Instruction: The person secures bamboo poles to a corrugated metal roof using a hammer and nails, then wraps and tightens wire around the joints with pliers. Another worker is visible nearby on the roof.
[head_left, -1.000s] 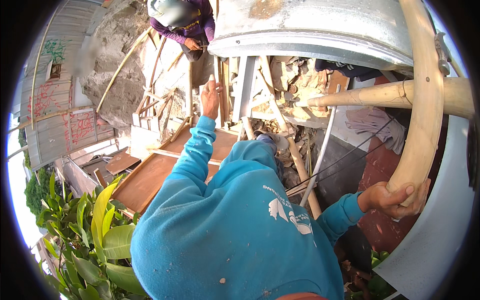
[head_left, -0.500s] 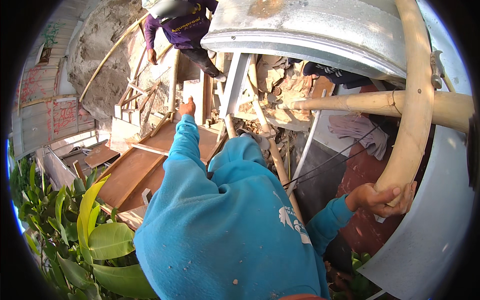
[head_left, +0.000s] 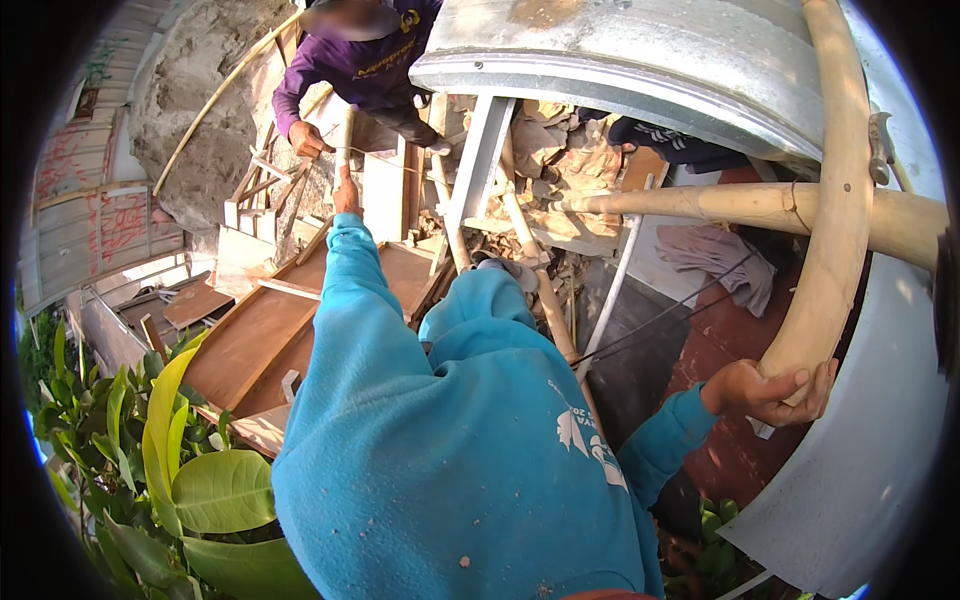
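bright daylight falls on an outdoor work site seen from high up. a curved sheet-metal roof [head_left: 640,50] spans the top. below lie brown wooden boards [head_left: 260,340] and pale planks, with rubble heaped beside them. a large grey rock [head_left: 200,120] rises at the left, next to a corrugated fence [head_left: 80,220] marked with red paint. broad green leaves [head_left: 190,490] fill the lower left corner.

Person in a blue hooded top seen from above, right hand [head_left: 768,392] gripping a bamboo pole [head_left: 835,215], left hand [head_left: 347,195] stretched down touching a pale wooden strip [head_left: 344,140], co-worker's hand [head_left: 303,139] on that strip, brown boards [head_left: 250,345] below, green leaves [head_left: 205,490] lower left
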